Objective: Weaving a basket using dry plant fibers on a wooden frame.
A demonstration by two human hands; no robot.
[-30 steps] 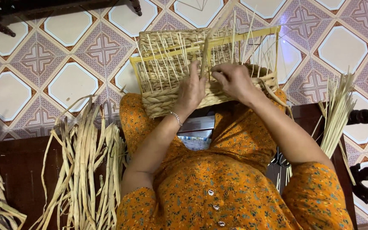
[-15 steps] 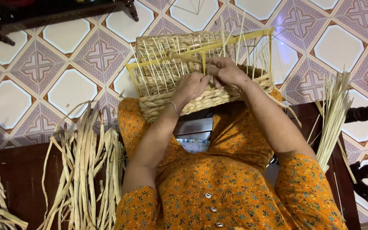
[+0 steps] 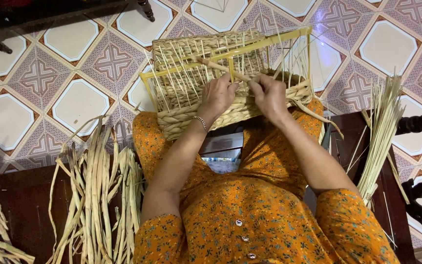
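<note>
Half-woven basket [image 3: 206, 110] rests on the person's knees, yellow frame [image 3: 230, 51] standing over it; left hand [image 3: 217, 97] presses on the basket's near wall, fingers curled around a strand; right hand [image 3: 269, 95] just beside it, fingers pinched on the thick fibre strand [image 3: 221, 67]. Judgement: hold tension even, seat each pass snug between the thin uprights; spare strands [image 3: 98, 195] lie left of the basket.
</note>
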